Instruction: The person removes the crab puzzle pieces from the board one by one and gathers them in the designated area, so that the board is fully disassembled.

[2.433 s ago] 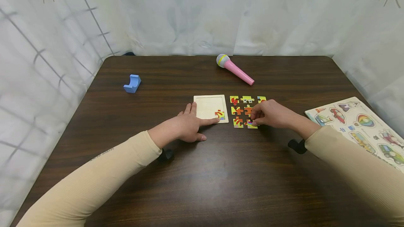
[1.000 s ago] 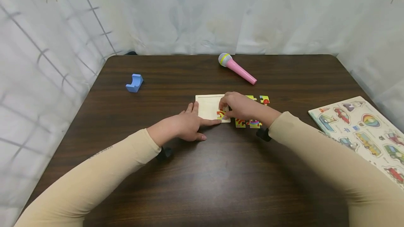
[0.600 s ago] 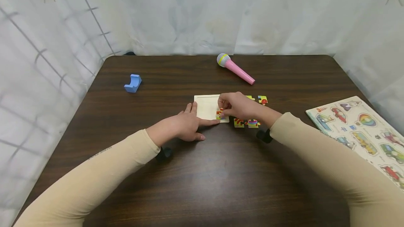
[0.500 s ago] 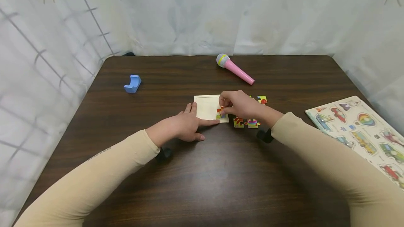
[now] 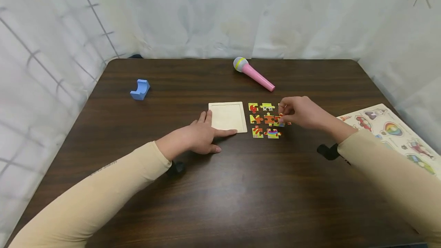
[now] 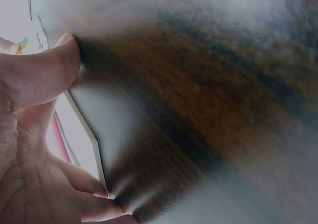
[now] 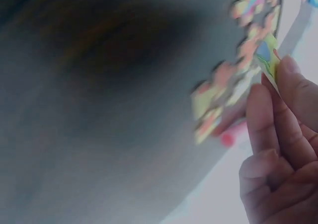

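My left hand (image 5: 200,137) lies with fingers straight on the left and front edges of a square wooden puzzle tray (image 5: 227,116), whose pale base shows. In the left wrist view, the fingertips (image 6: 97,206) touch the tray's rim. Between thumb and fingers my right hand (image 5: 306,114) pinches a yellow, red and blue puzzle piece (image 7: 268,60). It holds the piece above the rows of loose puzzle pieces (image 5: 268,118) just right of the tray. The hand hides part of their right column.
A pink toy microphone (image 5: 256,75) lies behind the puzzle pieces. Further left stands a blue cradle-shaped block (image 5: 140,89). A board with vehicle pictures (image 5: 392,129) lies at the right, partly under the right forearm. White curtains (image 5: 206,18) surround the table.
My right hand has lifted the puzzle piece out of the tray's front right corner and carried it right, over the loose pieces. The left hand stays on the tray.
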Available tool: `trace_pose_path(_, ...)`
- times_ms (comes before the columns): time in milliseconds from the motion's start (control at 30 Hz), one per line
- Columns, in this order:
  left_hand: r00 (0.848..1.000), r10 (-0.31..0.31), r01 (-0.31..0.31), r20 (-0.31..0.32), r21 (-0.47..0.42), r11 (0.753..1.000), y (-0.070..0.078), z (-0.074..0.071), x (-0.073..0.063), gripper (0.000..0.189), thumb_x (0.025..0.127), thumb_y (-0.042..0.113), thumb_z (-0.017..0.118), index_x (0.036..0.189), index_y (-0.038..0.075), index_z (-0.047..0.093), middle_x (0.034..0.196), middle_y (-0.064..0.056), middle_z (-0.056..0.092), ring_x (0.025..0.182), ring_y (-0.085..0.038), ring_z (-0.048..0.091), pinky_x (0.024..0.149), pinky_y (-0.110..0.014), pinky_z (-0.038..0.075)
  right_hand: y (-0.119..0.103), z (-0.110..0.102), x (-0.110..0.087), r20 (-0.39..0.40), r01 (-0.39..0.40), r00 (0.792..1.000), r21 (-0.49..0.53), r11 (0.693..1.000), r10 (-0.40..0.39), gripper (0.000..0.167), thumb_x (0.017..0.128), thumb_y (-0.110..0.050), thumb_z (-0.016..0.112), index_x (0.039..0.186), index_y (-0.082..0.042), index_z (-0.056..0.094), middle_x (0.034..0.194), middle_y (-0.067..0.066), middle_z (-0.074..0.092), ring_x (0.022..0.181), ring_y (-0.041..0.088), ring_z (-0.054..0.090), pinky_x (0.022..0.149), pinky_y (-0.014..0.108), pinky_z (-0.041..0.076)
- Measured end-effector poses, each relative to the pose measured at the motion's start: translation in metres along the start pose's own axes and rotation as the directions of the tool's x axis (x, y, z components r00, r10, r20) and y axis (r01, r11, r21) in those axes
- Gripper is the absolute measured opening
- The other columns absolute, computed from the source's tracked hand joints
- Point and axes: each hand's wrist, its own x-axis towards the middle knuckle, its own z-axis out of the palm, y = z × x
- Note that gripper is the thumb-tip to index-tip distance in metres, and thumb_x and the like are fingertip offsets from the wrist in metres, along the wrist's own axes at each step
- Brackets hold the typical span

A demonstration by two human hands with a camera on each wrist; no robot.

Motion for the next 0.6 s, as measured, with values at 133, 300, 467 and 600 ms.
trace_pose_path(133,1.0,0.004,-0.004,0.001,-0.004,1.0,0.0,-0.001,-0.001,0.071,0.101,0.043,0.063,0.158,0.053,0.023,0.165,-0.038,-0.007,0.154,-0.056,-0.001,0.122,-0.063,0.023,0.013,-0.003,-0.012,0.029,-0.033,0.999,-0.028,0.999,0.034,0.016,0.09,-0.013,0.079,0.094,-0.009,0.064,0.085,0.0,0.074,0.077,0.016,0.065,0.071,0.035,0.048)
trace_pose_path(300,1.0,0.006,-0.006,0.0,-0.013,1.0,0.0,-0.001,-0.001,0.071,0.101,0.043,0.063,0.158,0.053,0.024,0.165,-0.038,-0.007,0.155,-0.055,-0.002,0.122,-0.063,0.023,0.024,0.0,-0.021,0.057,-0.045,0.997,-0.017,0.999,0.045,0.018,0.089,-0.016,0.08,0.096,-0.007,0.065,0.084,-0.001,0.071,0.076,0.014,0.062,0.07,0.034,0.049)
trace_pose_path(467,1.0,0.005,-0.005,-0.003,-0.018,1.0,0.0,-0.001,-0.001,0.071,0.1,0.042,0.063,0.159,0.051,0.024,0.165,-0.038,-0.006,0.154,-0.057,-0.001,0.122,-0.063,0.022,0.027,0.006,-0.023,0.053,-0.047,0.997,-0.028,0.998,0.049,0.018,0.088,-0.016,0.081,0.097,-0.006,0.069,0.085,0.0,0.07,0.077,0.014,0.06,0.072,0.033,0.05)
trace_pose_path(600,1.0,0.01,-0.01,-0.009,-0.016,1.0,0.0,-0.001,0.0,0.071,0.1,0.041,0.064,0.159,0.05,0.025,0.164,-0.04,-0.005,0.154,-0.058,0.001,0.122,-0.064,0.022,0.026,0.011,-0.022,0.053,-0.031,0.998,-0.049,0.998,0.034,0.016,0.089,-0.014,0.08,0.098,-0.006,0.07,0.085,0.0,0.07,0.076,0.013,0.059,0.072,0.033,0.05)
